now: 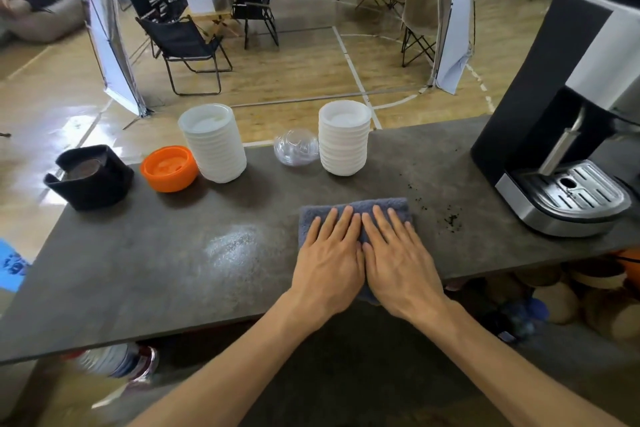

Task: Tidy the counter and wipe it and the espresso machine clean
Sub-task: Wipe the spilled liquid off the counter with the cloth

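On the grey counter (pixel 138 274), near edge: folded blue-grey cloth (pixel 360 210) pinned flat by left hand (pixel 329 253) and right hand (pixel 398 253), side by side, fingers straight. Dark coffee grounds (pixel 450 218) just right of cloth. Espresso machine (pixel 568 135) far right. Two white lid stacks (pixel 213 142), orange lid (pixel 168 168) far side.

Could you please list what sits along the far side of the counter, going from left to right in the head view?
Black holder → orange lid → left stack of white lids → clear dome lid → right stack of white lids → espresso machine.
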Available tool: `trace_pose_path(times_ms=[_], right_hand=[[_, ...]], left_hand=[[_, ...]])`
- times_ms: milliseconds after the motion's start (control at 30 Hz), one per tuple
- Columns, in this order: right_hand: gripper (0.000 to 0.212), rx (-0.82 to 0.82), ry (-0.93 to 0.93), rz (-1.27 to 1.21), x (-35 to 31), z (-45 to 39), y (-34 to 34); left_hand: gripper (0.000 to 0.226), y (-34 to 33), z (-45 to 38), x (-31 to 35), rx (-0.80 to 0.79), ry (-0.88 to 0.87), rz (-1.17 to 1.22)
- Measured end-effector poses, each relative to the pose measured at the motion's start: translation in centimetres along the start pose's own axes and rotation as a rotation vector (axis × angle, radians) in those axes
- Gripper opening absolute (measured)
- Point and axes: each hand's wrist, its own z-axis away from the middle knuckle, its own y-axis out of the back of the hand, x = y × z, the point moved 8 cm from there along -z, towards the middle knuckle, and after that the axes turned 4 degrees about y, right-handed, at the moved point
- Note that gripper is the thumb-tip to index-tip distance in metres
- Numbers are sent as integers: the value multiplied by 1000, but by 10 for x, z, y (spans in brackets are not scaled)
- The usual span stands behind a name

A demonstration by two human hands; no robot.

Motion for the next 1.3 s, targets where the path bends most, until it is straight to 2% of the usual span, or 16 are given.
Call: trace_pose_path(times_ms=[167, 367, 700, 900, 1033, 1300], right_hand=[[66, 96, -12, 2, -17, -4, -4], [76, 21, 31, -52, -69, -25, -14], [65, 14, 217, -113, -195, -65, -39], [57, -36, 379, -107, -264, -66, -54], [57, -72, 388, -112, -250, -76, -52], [58, -62, 235, -103, -131, -87, -28]], left_hand=[[69, 5, 8, -18, 0, 6, 4], [70, 15, 25, -68, 11, 55, -6], [68, 24, 82, -195, 69, 254, 32], [65, 26, 143, -248, 110, 470, 90], [64, 26, 127, -245, 84, 536, 92], [63, 25, 30, -156, 24, 364, 84]])
